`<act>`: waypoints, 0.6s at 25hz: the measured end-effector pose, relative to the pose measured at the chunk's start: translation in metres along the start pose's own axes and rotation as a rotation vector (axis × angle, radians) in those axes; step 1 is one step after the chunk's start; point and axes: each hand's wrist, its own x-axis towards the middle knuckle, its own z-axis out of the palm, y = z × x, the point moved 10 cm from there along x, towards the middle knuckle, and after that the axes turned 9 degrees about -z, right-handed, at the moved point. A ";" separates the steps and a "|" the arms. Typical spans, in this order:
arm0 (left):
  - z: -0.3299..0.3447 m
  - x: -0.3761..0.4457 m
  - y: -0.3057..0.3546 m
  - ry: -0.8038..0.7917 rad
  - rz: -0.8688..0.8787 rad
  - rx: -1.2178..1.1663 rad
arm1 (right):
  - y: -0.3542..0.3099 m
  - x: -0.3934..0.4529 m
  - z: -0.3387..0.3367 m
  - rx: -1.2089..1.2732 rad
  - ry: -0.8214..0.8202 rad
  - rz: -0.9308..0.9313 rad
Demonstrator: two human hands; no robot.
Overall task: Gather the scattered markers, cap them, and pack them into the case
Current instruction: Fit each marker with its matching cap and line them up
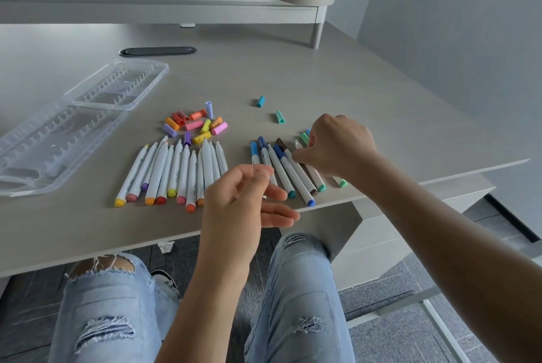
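The right hand (340, 145) has its fingers (299, 156) curled down onto the capped markers (289, 170) near the desk's (322, 75) front edge, seemingly pinching one barrel, though the exact grip is hidden. The left hand (243, 201) hovers just off that edge, fingers loose and holding nothing. To cap well, I'd match a cap's colour to the marker's end plug and push it straight along the barrel. The uncapped markers (176, 172) lie side by side, long axes running away from the person, tips toward the loose caps (195, 125). The open clear case (70, 125) waits at far left.
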 end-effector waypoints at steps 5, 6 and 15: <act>0.005 0.009 0.001 0.004 0.021 0.039 | 0.021 0.002 -0.008 0.357 0.080 0.117; 0.008 0.012 0.001 0.004 0.019 0.033 | 0.023 0.004 -0.011 0.482 0.101 0.132; 0.028 0.041 0.002 0.002 -0.103 -0.345 | -0.005 0.022 -0.007 0.679 0.097 0.050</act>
